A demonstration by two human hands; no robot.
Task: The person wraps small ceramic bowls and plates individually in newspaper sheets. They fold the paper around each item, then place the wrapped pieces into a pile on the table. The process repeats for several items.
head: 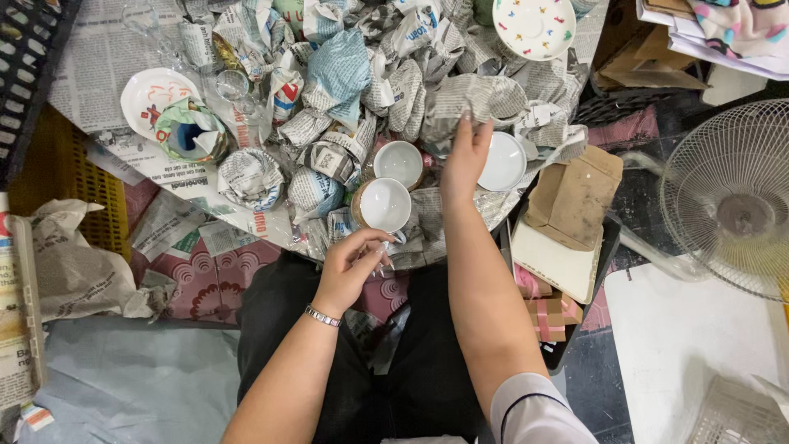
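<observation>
A heap of bundles wrapped in crumpled newspaper (329,131) covers spread newspaper sheets (99,66). At its far edge a white saucer with small coloured motifs (534,26) lies face up. To the left a white plate with red markings (148,92) touches a bundle in green and blue printed paper (191,131), and a clear glass (233,84) stands just beside them. A yellow plastic crate (62,177) sits at the left under a black one (25,57). On the right lie a folded piece of brown cardboard (575,193), a white fan guard (731,193) and a white board (682,345).
</observation>
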